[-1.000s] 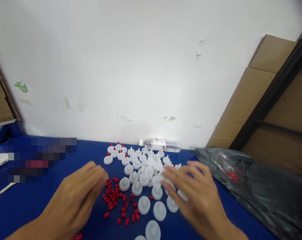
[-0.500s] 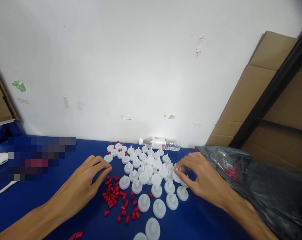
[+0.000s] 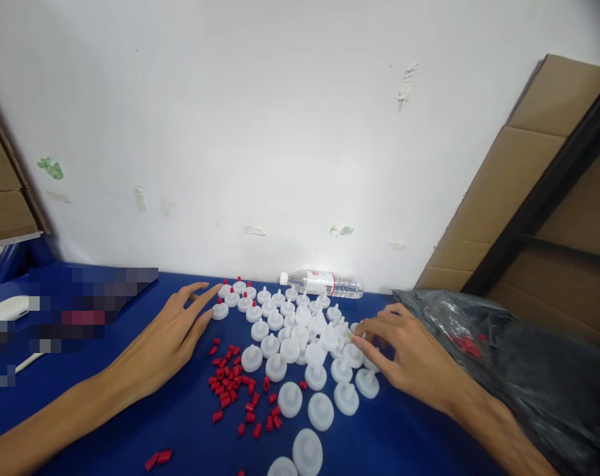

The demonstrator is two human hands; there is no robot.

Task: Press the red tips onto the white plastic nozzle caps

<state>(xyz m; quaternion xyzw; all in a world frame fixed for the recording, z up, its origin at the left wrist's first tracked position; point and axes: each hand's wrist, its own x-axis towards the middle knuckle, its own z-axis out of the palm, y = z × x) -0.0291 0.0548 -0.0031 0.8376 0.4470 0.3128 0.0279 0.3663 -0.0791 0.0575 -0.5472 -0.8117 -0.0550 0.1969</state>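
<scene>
My left hand is open, its fingers spread beside white nozzle lids with red tips. Its index fingertip is near one red-tipped lid, and its thumb is beside another red-tipped lid. My right hand curls over the right edge of a crowd of plain white nozzle lids. Its thumb and index fingertips come together beside a white lid; what lies between them is hidden. Small red caps are scattered on the blue table between my hands, left of the plain lids.
A clear plastic bottle lies against the white wall. A dark plastic bag with something red inside sits at the right, below cardboard. Blurred items lie on the blue table at the left.
My left hand has moved up and away from the loose red caps, and its fingers have spread towards the red-tipped lids. My right hand stays by the white lids. The view has shifted slightly.
</scene>
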